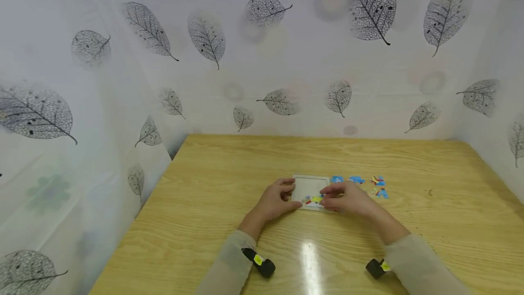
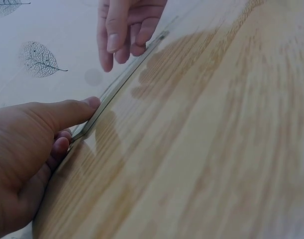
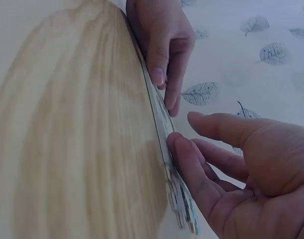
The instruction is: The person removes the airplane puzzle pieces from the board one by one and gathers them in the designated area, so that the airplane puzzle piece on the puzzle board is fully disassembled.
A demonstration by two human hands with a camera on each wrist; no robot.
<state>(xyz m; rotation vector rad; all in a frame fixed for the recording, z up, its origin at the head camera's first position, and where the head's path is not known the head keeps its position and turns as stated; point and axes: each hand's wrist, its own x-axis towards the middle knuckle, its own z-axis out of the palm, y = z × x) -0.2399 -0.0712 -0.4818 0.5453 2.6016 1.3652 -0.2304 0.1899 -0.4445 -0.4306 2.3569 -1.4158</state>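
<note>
A small pale puzzle tray point(image 1: 307, 187) lies flat on the wooden table. Yellow, red and blue puzzle pieces point(image 1: 314, 200) sit along its near edge, partly covered by the right hand. At the tray's left side my left hand point(image 1: 273, 200) grips the rim, its thumb point(image 2: 77, 112) on the near left corner and fingers along the left edge. My right hand point(image 1: 351, 200) is over the tray's right side. In the right wrist view its thumb point(image 3: 219, 127) stands apart from the loosely bent fingers, whose tips are right at the tray's surface.
Several loose blue puzzle pieces point(image 1: 356, 180) lie right of the tray, some with red and yellow, such as the far right piece point(image 1: 377, 180). The wooden table point(image 1: 229, 167) meets a leaf-patterned wall covering point(image 1: 286, 58) at the back and sides.
</note>
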